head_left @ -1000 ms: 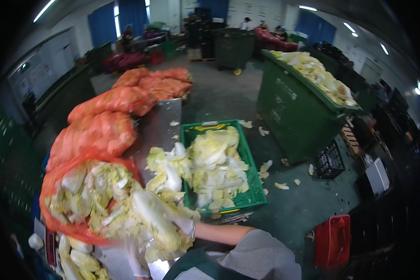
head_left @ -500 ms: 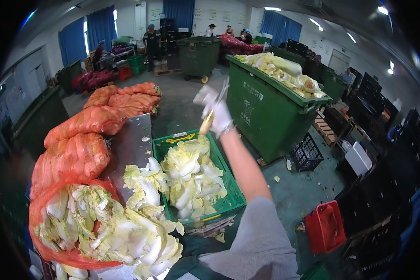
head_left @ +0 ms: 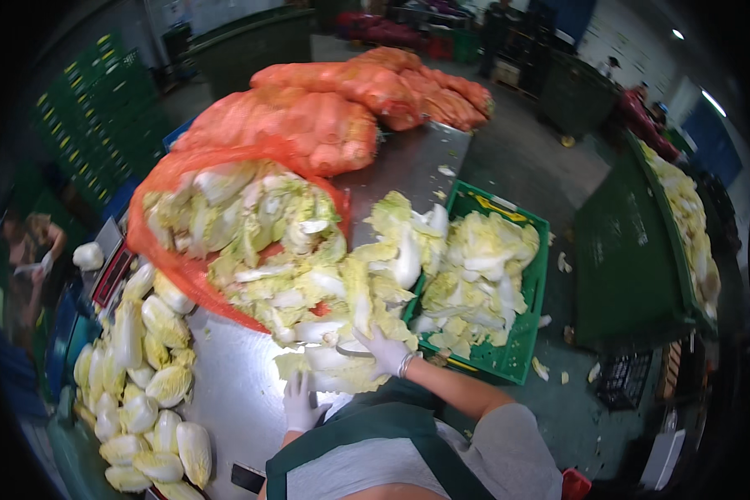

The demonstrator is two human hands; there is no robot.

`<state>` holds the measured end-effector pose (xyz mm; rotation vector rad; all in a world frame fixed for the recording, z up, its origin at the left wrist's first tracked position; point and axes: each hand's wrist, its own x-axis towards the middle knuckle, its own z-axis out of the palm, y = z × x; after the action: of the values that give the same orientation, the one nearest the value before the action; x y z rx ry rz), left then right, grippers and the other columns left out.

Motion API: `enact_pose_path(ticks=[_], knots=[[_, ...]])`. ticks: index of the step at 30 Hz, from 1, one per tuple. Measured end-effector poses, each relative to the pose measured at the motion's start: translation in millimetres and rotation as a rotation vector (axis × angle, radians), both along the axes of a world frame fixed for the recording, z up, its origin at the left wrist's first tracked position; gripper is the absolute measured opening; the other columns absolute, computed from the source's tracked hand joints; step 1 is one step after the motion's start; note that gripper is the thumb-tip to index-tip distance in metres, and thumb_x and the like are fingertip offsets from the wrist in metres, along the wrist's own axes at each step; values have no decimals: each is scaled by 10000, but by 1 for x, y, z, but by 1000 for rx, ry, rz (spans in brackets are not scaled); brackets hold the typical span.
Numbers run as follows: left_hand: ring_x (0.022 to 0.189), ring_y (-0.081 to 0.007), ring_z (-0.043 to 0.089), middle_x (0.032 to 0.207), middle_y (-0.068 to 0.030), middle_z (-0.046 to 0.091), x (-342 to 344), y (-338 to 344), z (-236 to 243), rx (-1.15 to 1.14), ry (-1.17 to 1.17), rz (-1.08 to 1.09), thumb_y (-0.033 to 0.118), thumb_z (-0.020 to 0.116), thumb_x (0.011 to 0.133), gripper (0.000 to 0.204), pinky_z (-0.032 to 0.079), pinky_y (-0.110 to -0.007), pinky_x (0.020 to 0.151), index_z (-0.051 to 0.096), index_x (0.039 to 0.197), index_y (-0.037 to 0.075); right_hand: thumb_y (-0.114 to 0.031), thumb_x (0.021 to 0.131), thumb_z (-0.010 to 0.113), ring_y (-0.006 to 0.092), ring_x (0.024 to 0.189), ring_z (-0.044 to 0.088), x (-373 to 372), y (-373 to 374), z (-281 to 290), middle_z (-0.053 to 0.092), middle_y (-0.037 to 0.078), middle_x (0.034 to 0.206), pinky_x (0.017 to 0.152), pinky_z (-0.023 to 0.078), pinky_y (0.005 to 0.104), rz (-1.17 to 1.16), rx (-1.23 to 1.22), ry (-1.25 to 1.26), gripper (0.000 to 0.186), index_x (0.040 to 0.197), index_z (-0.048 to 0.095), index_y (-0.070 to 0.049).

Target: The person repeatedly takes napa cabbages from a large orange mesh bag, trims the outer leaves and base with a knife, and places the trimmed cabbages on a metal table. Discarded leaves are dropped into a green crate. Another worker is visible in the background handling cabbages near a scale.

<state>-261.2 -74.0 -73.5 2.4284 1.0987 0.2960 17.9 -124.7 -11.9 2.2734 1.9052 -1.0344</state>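
Observation:
My right hand (head_left: pixel 385 353), in a white glove, grips a knife (head_left: pixel 355 352) whose blade lies over loose napa cabbage leaves at the front of the steel table. My left hand (head_left: pixel 303 407), gloved too, rests lower left of those leaves with fingers and thumb apart, holding nothing. A napa cabbage piece (head_left: pixel 335 367) lies between the hands. Beyond it, more cabbages and leaves (head_left: pixel 250 208) spill from an opened orange net sack (head_left: pixel 160 252). To the right stands a green crate (head_left: pixel 535 329) heaped with leaves (head_left: pixel 483 267).
Trimmed napa cabbages (head_left: pixel 168 385) are piled at the left beside the steel table (head_left: pixel 233 375). Full orange net sacks (head_left: pixel 283 125) lie at the far end. A large green bin (head_left: pixel 633 250) with leaves stands right. A dark phone-like object (head_left: pixel 247 477) lies near the front edge.
My view has swung left and downward. The right hand with the knife has come from beyond the crate back to the leaves on the table; my left hand now shows.

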Motion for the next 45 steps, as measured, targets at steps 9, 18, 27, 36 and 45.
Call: enact_pose_path(ticks=[9,18,27,36,45], knots=[[1142,-257,505,1264,-189,489,133,35,86,-658,-565,-160,140,579,839,594,420,-331,932,320,1361,26,-129,710,591,321,796,585,90,-16,-36,602,133,831,706,478,393,-269,720,-52,208,913,620,-96],[1076,-218,566,1136,-154,592,91,73,43,-701,-610,-25,114,564,852,384,431,-300,924,492,1194,-48,-271,660,741,342,1052,526,243,-105,40,536,210,1157,873,444,366,-765,433,-521,719,1262,443,-14],[968,-202,601,1060,-143,624,72,117,39,-578,-716,152,163,589,844,361,464,-295,841,549,1152,-20,-350,647,737,361,1029,540,68,113,22,467,206,1234,903,433,389,-184,338,-114,888,1383,278,-159],[958,-216,575,1048,-135,582,-64,109,-29,-808,-864,605,231,528,876,432,469,-304,813,444,1217,-20,-212,734,583,363,898,579,255,-8,-90,622,179,944,795,462,442,-641,493,-460,338,1050,616,-99],[843,-161,567,1008,-114,601,-89,74,-56,-779,-795,808,240,544,874,351,466,-264,729,545,1134,5,-243,721,716,203,768,617,211,76,9,645,134,897,699,493,299,-834,714,50,476,1114,576,-13]])
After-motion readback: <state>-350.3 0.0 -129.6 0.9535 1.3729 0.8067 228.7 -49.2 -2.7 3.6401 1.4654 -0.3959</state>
